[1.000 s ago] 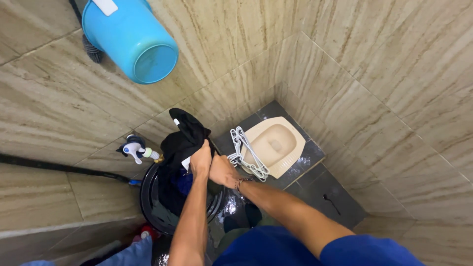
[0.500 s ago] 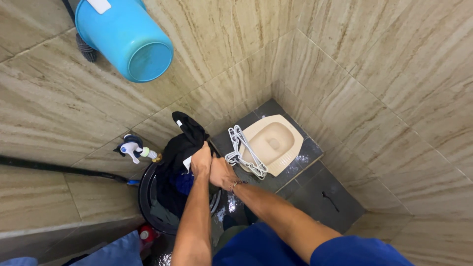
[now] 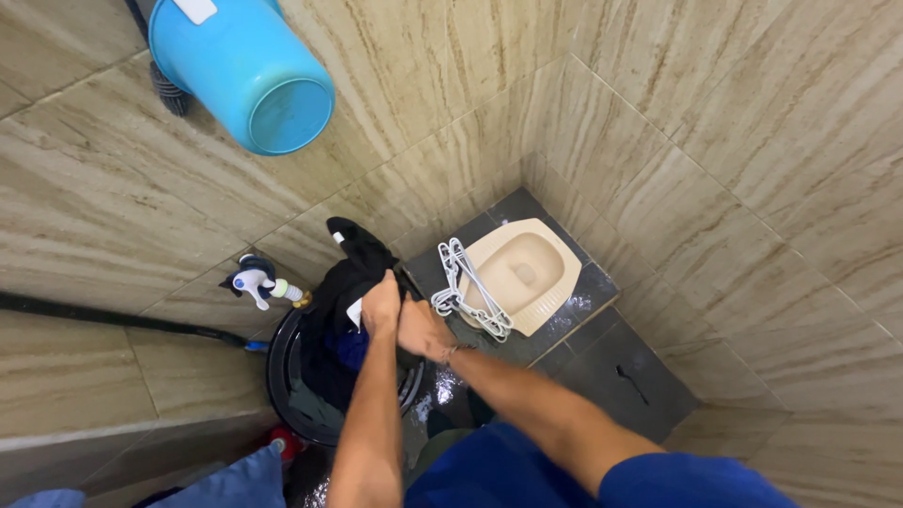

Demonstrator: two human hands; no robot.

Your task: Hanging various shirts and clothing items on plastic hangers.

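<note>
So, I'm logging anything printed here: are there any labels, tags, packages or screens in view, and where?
White label: on the blue tank, top left; small pale rectangle.
White tag: on the dark cloth beside the left hand; small white patch.
White tag: at the cloth's top edge; tiny.
No packages or screens.

Garment [image 3: 350, 273] in bucket [image 3: 282, 376], tap [image 3: 256, 282] left of it, hangers [image 3: 470, 292] right, squat toilet [image 3: 523, 273] beyond hangers, tub [image 3: 246, 71] high on wall.

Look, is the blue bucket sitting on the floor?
No, the blue bucket hangs high on the tiled wall, well above the black tub on the floor.
</note>
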